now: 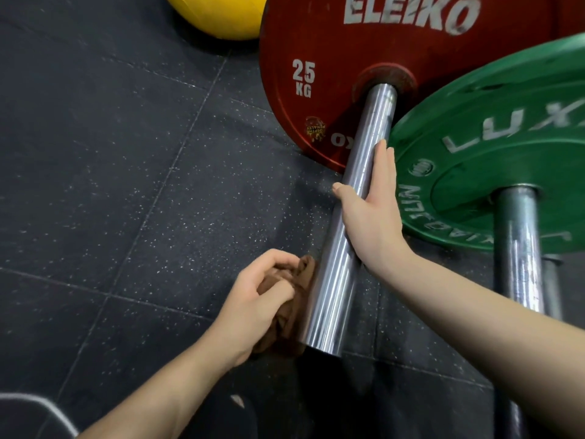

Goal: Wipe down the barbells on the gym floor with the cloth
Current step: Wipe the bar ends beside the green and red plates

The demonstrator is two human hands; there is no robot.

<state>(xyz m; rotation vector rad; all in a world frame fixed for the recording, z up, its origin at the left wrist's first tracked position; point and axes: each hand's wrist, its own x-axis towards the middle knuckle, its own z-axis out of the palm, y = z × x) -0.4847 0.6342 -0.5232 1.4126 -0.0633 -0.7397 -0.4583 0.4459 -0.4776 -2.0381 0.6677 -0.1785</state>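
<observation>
Head view: the chrome barbell sleeve (pixel 370 122) runs from the hub of a red plate (pixel 316 42), marked ELEIKO and 25 KG, down toward the camera, and its free end is just above the dark rubber floor (pixel 95 153).

The right hand (pixel 370 217) lies on the middle part of this sleeve. Its 4 fingers are straight and pressed together along the right side of the sleeve, and the thumb is spread apart from them and reaches across to the left edge. So the hand rests on the metal with an open palm and is not closed around it.

The left hand (pixel 253 299) is on the left side of the sleeve, near the free end. Its fingers are curled and they pinch a bunched brown cloth (pixel 286 331). The cloth is between this hand and the sleeve, and its right edge touches the left side of the metal, below the place of the right hand.

To the right of the sleeve a green plate (pixel 474 137) sits on a second barbell (pixel 519 248); its rim is just beside the fingers of the right hand. Far above and left of the sleeve, a yellow ball (pixel 218 14) lies beside the red plate.
</observation>
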